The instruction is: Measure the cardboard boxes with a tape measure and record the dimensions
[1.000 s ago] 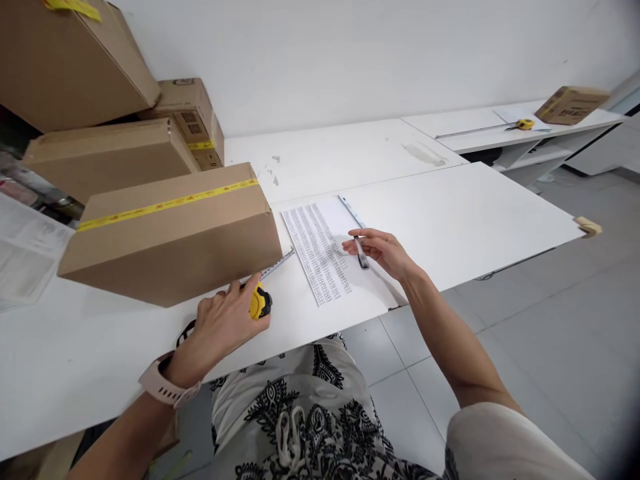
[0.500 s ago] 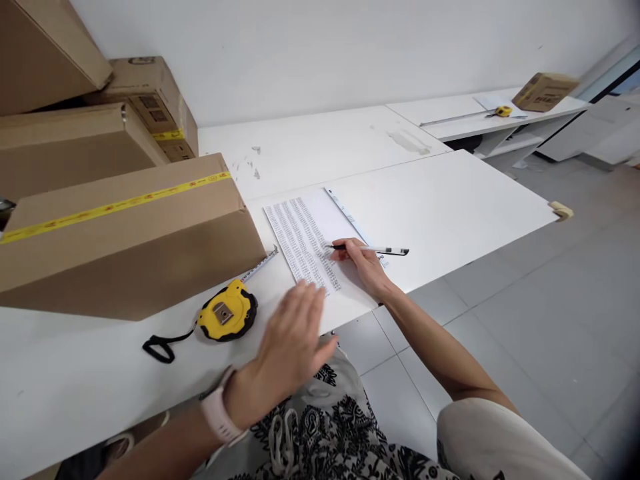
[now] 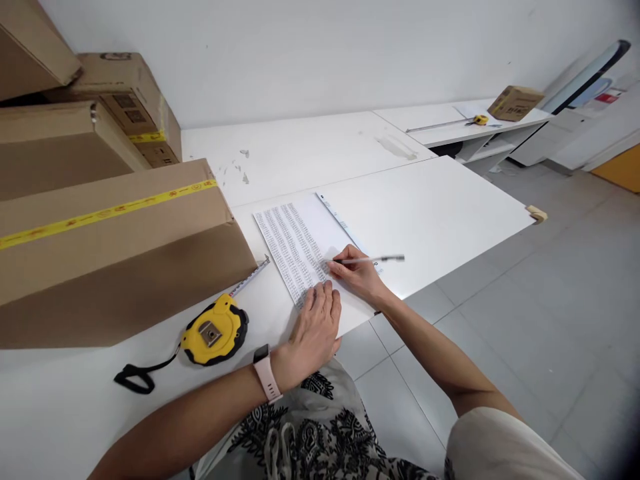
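A printed sheet [image 3: 295, 240] full of small rows lies on the white table [image 3: 440, 207]. My right hand [image 3: 357, 275] is closed round a pen [image 3: 377, 259] whose tip touches the sheet's lower right part. My left hand [image 3: 314, 331] lies flat on the sheet's near edge, fingers stretched out, holding nothing. A pink watch is on that wrist. A yellow tape measure [image 3: 215, 331] rests on the table left of my left hand, its blade run out under a cardboard box [image 3: 110, 253] with yellow tape along its top.
More cardboard boxes [image 3: 125, 100] are stacked at the back left against the wall. A ruler [image 3: 336, 215] lies along the sheet's right side. A far table [image 3: 450, 123] carries another tape measure [image 3: 480, 120] and a small box [image 3: 515, 102]. Grey tiled floor lies to the right.
My left hand let go of the tape measure and moved right onto the sheet's near edge. My right hand turned the pen into a writing grip and set its tip on the sheet.
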Available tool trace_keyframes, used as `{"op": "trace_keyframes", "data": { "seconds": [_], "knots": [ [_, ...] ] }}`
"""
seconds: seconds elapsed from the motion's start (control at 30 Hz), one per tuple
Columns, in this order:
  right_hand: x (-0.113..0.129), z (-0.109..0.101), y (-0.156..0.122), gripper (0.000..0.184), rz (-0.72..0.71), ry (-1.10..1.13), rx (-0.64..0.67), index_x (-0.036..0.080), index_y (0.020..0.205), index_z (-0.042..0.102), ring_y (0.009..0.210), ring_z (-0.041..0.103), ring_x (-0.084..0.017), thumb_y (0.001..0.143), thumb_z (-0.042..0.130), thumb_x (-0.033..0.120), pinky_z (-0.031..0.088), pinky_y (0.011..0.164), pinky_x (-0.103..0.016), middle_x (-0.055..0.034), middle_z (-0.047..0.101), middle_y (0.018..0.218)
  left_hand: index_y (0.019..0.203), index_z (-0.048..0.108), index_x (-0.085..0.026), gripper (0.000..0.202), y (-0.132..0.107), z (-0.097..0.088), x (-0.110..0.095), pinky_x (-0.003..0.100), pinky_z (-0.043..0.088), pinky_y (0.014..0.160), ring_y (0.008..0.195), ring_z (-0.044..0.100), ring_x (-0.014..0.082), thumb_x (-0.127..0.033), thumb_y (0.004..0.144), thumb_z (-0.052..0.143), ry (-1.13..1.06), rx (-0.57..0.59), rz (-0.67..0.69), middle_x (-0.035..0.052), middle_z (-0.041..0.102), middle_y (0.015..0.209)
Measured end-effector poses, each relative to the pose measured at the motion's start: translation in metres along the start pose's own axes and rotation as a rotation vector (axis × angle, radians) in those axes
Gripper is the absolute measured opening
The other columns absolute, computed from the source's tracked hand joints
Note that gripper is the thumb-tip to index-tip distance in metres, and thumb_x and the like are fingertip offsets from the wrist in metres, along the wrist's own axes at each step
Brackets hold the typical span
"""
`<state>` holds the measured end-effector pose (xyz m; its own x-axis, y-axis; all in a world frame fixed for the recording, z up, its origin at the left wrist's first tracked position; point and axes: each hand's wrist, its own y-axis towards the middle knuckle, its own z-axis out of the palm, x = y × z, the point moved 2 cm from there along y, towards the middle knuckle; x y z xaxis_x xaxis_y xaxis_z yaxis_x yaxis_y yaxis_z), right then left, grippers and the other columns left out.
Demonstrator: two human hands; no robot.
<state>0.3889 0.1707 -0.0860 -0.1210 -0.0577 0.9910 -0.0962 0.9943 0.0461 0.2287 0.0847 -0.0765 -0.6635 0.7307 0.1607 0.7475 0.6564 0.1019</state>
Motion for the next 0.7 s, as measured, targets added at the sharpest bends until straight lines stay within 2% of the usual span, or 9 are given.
{"op": "trace_keyframes", "data": {
  "seconds": [0.13,0.27,0.47,0.7],
  "knots": [
    [0.008,0.001,-0.005,0.032,-0.023,-0.177,-0.077,0.024,0.070,0.043,0.053,0.035,-0.011,0.088,0.065,0.038,0.029,0.052,-0.028,0.0067,0.038,0.058,0.148,0.039,0.009,0.087,0.004,-0.005,0.001,0.053,0.030,0.119,0.141,0.044,0.0441,-0.053,0.090,0.060,-0.012,0.025,0.015,0.0351,0.043,0.153],
    [0.012,0.003,-0.008,0.025,-0.047,-0.255,-0.068,0.024,0.070,0.042,0.056,0.034,-0.012,0.087,0.061,0.028,0.029,0.054,-0.028,0.0062,0.037,0.060,0.148,0.039,0.010,0.084,0.005,-0.010,0.002,0.054,0.028,0.120,0.141,0.044,0.0442,-0.051,0.093,0.057,-0.018,0.043,0.028,0.0357,0.043,0.152],
    [0.011,0.006,-0.009,0.023,-0.050,-0.273,-0.048,0.024,0.072,0.042,0.057,0.035,-0.012,0.086,0.059,0.027,0.030,0.054,-0.028,0.0059,0.038,0.061,0.149,0.039,0.007,0.082,0.004,-0.013,0.003,0.052,0.028,0.121,0.142,0.045,0.0417,-0.053,0.094,0.053,0.011,0.064,0.030,0.0313,0.045,0.153],
    [0.007,0.004,-0.009,0.025,-0.061,-0.274,-0.042,0.024,0.071,0.041,0.056,0.034,-0.012,0.087,0.060,0.028,0.029,0.053,-0.028,0.0059,0.038,0.061,0.150,0.038,0.008,0.082,0.006,-0.014,0.003,0.052,0.026,0.122,0.143,0.043,0.0410,-0.052,0.095,0.052,0.000,0.096,0.032,0.0323,0.043,0.154]
  ]
}}
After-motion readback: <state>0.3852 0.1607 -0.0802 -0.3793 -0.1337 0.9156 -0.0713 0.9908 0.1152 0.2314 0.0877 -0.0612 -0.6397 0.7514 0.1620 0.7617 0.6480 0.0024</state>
